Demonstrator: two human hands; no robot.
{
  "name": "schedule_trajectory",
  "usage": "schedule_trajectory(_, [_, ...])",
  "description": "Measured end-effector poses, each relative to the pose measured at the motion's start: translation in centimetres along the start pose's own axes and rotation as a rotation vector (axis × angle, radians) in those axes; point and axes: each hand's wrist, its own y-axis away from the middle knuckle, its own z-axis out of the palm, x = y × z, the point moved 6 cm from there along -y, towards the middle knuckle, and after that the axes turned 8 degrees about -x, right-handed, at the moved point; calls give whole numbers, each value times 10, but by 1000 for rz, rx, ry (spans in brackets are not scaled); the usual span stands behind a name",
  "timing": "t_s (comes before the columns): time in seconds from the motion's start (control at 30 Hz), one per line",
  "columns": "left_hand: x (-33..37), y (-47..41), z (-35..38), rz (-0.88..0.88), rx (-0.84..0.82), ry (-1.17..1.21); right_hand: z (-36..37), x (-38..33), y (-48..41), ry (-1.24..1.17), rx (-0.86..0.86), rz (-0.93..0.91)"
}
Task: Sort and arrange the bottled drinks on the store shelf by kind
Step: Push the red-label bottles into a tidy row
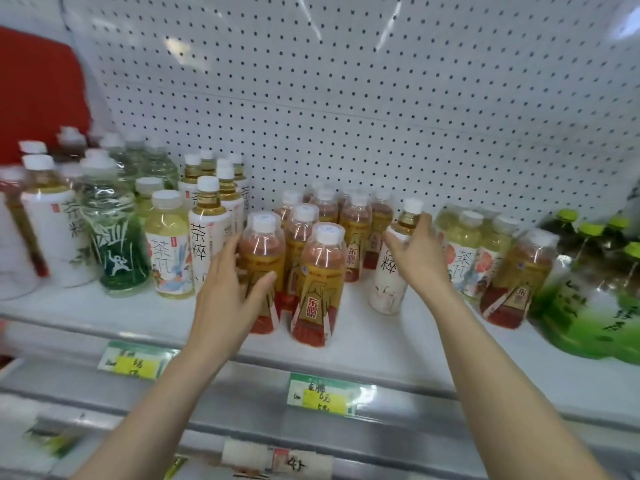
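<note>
Bottles of red-and-gold drink [353,233] stand bunched in the middle of the white shelf [363,341], white caps up; the front-left bottle [265,247] of that bunch is held by the left grip [230,297], fingers curled round its left side and thumb laid across its label; the front-right bottle [320,289] stands free just beside it; to the right of the bunch a white-labelled tea bottle [388,289] leans with its cap tipped rightward, base on the shelf, and the right grip [419,251] clasps its shoulder just under the cap; left of the bunch stand more white tea bottles [207,233], then a pale yellow bottle with a painted label [169,258] and a green bottle [117,258]; right of the right grip come more pale yellow bottles [464,247], a lone red-and-gold bottle [516,282] and big green-capped bottles [588,299], blurred at the far edge; a white pegboard [346,98] backs the shelf; price tags [322,394], green and yellow, sit on the shelf's front rail, their writing too blurred to read; a red panel [38,98] shows at upper left.
</note>
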Motion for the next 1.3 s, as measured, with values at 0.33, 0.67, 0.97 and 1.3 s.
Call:
schedule_trajectory(0.33, [14, -10, 4, 3, -68, -2, -55, 44, 45, 39, 218, 74])
schedule_trajectory(0.67, [7, -12, 6, 35, -80, 32, 42, -93, 101, -110, -210, -213])
schedule_trajectory(0.97, [-4, -16, 8, 35, -118, 99, 18, -22, 37, -63, 13, 118])
schedule_trajectory(1.3, [-8, -15, 8, 71, -141, 118, 29, 2, -23, -318, -73, 266])
